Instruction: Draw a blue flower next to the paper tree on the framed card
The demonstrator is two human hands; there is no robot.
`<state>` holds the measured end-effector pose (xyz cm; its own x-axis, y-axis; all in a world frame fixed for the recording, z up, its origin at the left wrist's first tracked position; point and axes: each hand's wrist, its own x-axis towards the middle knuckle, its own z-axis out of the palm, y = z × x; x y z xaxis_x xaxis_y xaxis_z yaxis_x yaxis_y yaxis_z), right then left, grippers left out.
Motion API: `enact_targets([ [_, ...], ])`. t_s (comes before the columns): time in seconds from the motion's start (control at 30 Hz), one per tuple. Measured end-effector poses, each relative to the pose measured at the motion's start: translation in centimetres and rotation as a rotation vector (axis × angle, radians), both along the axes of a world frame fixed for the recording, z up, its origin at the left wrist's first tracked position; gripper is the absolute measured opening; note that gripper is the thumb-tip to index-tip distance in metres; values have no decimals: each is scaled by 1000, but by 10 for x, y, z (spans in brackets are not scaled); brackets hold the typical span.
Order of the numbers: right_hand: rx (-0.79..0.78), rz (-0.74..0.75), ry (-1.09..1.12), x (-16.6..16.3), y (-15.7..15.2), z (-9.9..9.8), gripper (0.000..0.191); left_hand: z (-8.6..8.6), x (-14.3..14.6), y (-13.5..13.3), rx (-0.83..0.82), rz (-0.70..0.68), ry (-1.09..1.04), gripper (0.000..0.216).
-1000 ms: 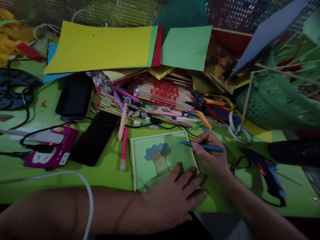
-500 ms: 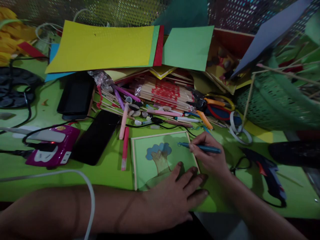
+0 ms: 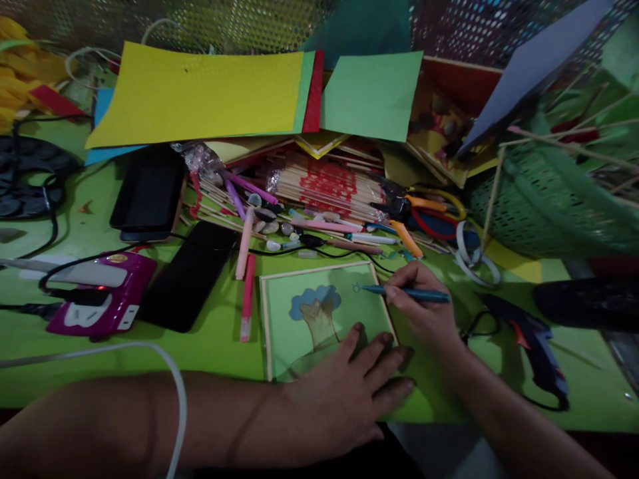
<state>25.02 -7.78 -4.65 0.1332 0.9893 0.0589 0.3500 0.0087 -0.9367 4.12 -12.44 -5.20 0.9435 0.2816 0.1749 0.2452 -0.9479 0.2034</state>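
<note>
A green card [image 3: 279, 326] edged with thin sticks lies on the table. On it is a drawn tree [image 3: 318, 319] with a brown trunk and blue crown, and a small blue mark [image 3: 356, 287] to its right. My right hand [image 3: 424, 306] is closed round a blue felt-tip pen [image 3: 417, 294], its tip just right of that mark. Fingers spread, my left hand [image 3: 349, 392] lies flat over the card's lower right part and hides that corner. A red felt-tip pen [image 3: 247, 299] and a pink one [image 3: 244, 243] rest left of the card.
Behind the card lie bundled sticks [image 3: 324, 186], pebbles, pens and scissors [image 3: 434, 216]. Coloured paper [image 3: 200, 96] stands at the back. A black phone [image 3: 192, 276] and purple power strip [image 3: 107, 293] are on the left; a glue gun [image 3: 534, 346] and green basket [image 3: 559, 193] on the right.
The pen has shifted slightly to the right with my right hand, and the small blue mark has grown. My left hand stays in place on the card.
</note>
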Motion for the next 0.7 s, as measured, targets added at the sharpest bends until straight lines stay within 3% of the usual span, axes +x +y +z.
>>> enact_targets([
  [0.7,40,20,-68,-5,4,6,14,-1,1,-1,-18,-1,10,70],
])
